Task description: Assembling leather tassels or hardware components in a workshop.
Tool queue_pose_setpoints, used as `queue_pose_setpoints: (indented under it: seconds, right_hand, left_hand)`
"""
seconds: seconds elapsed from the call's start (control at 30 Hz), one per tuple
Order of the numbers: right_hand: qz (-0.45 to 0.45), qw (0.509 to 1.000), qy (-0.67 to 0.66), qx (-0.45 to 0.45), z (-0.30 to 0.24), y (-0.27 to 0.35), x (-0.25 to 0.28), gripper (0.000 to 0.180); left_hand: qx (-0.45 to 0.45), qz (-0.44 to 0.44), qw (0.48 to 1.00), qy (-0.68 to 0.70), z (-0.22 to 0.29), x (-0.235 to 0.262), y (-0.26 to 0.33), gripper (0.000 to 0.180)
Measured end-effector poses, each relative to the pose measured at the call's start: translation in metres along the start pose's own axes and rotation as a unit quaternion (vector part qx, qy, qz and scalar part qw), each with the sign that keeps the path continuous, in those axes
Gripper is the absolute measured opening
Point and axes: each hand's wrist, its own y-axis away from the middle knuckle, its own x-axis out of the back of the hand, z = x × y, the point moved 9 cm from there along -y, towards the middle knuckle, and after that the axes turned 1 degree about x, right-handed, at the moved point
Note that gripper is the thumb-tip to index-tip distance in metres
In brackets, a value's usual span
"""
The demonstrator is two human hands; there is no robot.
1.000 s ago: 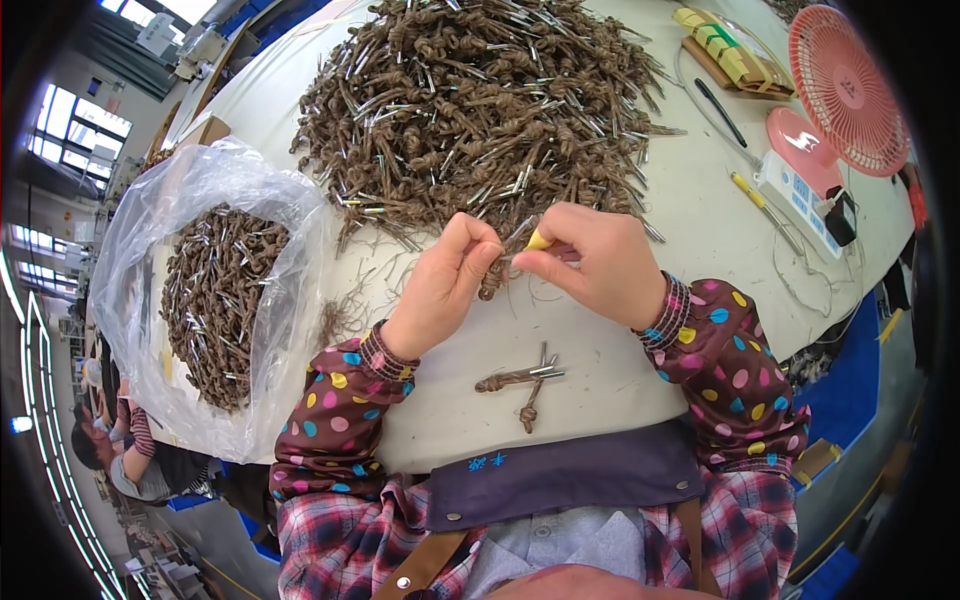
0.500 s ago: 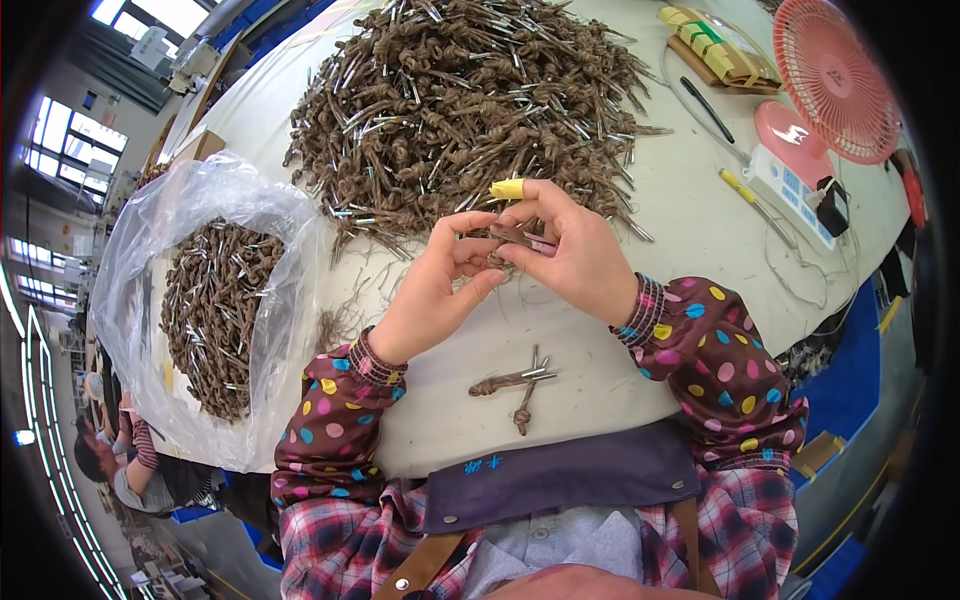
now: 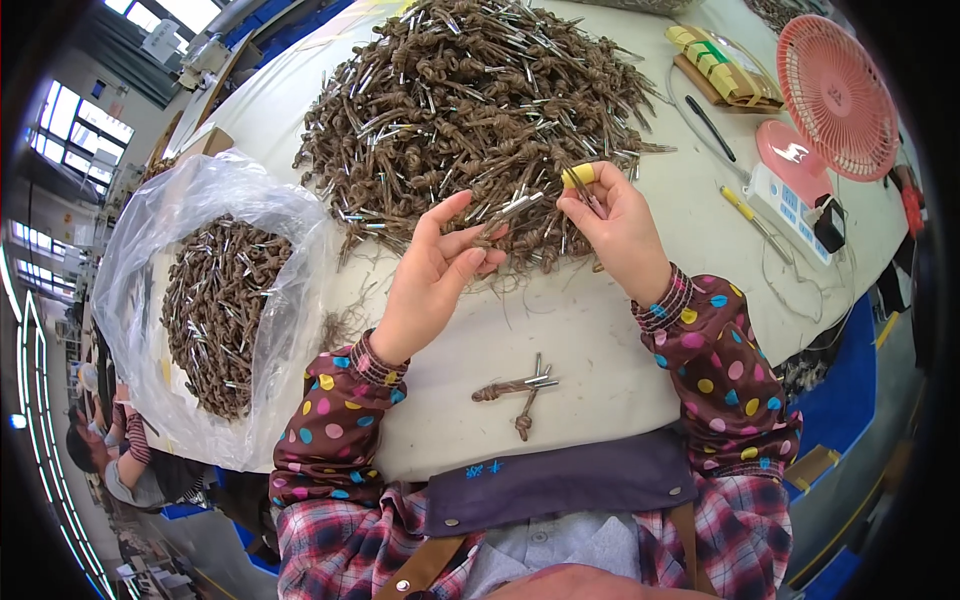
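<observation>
My left hand (image 3: 435, 280) pinches a brown knotted cord (image 3: 492, 228) with silvery metal tips between thumb and fingers, its index finger raised. Yellow tape wraps a finger of my right hand (image 3: 625, 230), which is closed around small dark thread snips (image 3: 597, 206). The snips are apart from the cord, to its right. Both hands are at the near edge of a big heap of similar knotted cords (image 3: 460, 110). Two loose knotted cords, one lying sideways (image 3: 497, 389) and one upright in view (image 3: 524, 418), lie on the table close to my body.
At the left stands a clear plastic bag (image 3: 130, 250) holding many knotted cords (image 3: 222, 320). On the right are a pink fan (image 3: 838, 95), a power strip (image 3: 790, 210), a yellow pen-like tool (image 3: 738, 203), a black pen (image 3: 710, 128) and a yellow-wrapped bundle (image 3: 725, 65). Thread scraps litter the table (image 3: 590, 330).
My hands were together over the cord; now they are apart. My right hand has moved right with the snips, while my left keeps the cord, its tips now showing.
</observation>
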Motion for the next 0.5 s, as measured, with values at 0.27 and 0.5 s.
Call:
queue_pose_setpoints:
  seconds: [0.27, 0.5]
  right_hand:
    - [0.033, 0.993, 0.098, 0.063, -0.028, 0.000, 0.005, 0.039]
    - [-0.040, 0.980, -0.099, -0.168, 0.005, 0.021, -0.035, 0.056]
  left_hand:
    - [0.011, 0.033, 0.999, 0.035, -0.001, 0.002, 0.000, 0.052]
    - [-0.129, 0.080, 0.962, -0.226, 0.020, -0.008, 0.010, 0.056]
